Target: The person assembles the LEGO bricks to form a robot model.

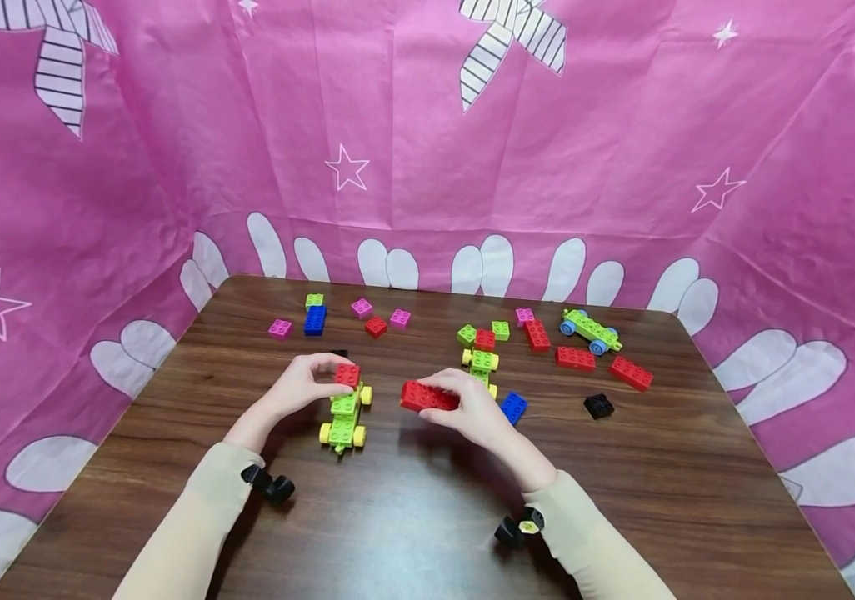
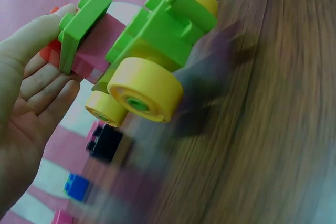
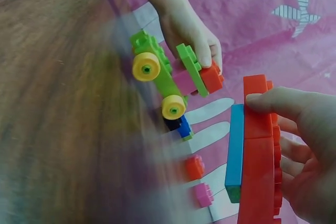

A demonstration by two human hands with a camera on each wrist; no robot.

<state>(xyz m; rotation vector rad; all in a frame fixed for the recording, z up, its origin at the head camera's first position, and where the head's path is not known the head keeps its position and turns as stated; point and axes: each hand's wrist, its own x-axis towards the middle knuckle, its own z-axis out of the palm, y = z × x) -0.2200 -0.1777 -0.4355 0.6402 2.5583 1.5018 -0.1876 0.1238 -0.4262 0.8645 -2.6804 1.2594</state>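
My left hand [image 1: 300, 387] grips a red brick [image 1: 347, 375] at the top of a green toy car [image 1: 345, 417] with yellow wheels. In the left wrist view, a pink brick [image 2: 102, 48] sits between the car's base and a green plate [image 2: 84, 30] under the red brick. My right hand [image 1: 476, 404] holds a long red brick [image 1: 420, 397] between thumb and fingers, above the table and right of the car. Along that brick's underside a blue brick [image 3: 234, 153] shows in the right wrist view.
Behind my right hand stands a second green car [image 1: 483, 360] with yellow wheels. At the back right sit a green car base [image 1: 588, 327] with blue wheels and several red bricks [image 1: 575, 358]. A black brick [image 1: 598, 406] and a blue brick [image 1: 513, 407] lie nearer. Small pink bricks [image 1: 362, 308] are at the back left.
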